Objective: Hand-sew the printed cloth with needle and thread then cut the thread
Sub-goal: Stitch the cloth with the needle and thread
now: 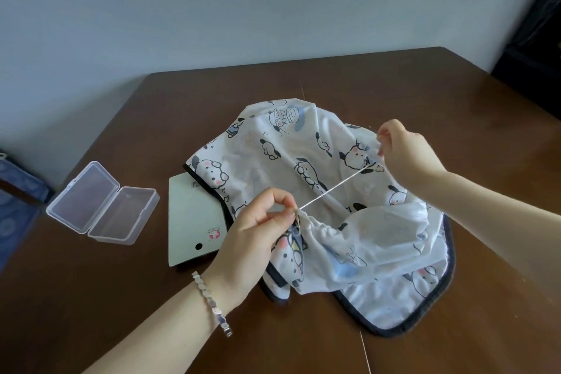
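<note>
Fingers (282,198) of the left hand (252,240) are curled in a pinch on a gathered, puckered edge of the printed cloth (303,158), lifting that fold a little off the table (409,91). A silver bracelet (212,304) circles that wrist. From the pinch, 1 white thread (334,188) runs taut, up and away to the right hand (406,152), whose thumb and fingers are closed on its far end. Whether a needle sits in that grip cannot be told. The cloth, white with cartoon dogs and a dark border, lies bunched at the table's middle. Its left edge overlaps a pale green card (191,215). Further left, apart from both, a clear plastic box (103,203) lies open. A grey wall (243,9) stands behind.
</note>
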